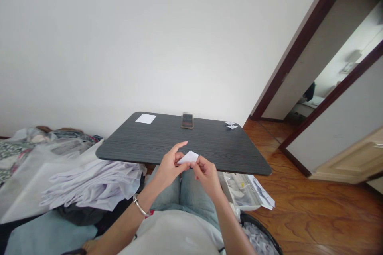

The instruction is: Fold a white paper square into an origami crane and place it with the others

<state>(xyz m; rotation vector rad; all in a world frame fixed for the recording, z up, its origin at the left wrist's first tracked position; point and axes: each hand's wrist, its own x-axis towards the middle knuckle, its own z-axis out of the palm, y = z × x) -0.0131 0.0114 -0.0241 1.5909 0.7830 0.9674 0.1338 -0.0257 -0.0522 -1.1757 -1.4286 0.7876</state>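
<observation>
A small folded piece of white paper [189,157] is held between both hands just above the near edge of the dark wood-grain table [155,143]. My left hand [170,165] pinches its left side, index finger stretched out over it. My right hand [206,175] pinches its right side with curled fingers. A silver bangle sits on my left wrist.
On the table's far side lie a white sheet [145,118], a phone [187,120] and small folded paper figures [231,125]. Crumpled white plastic and clothes [89,185] pile at the left. Papers [251,193] lie right of my knees. An open doorway [329,87] is at the right.
</observation>
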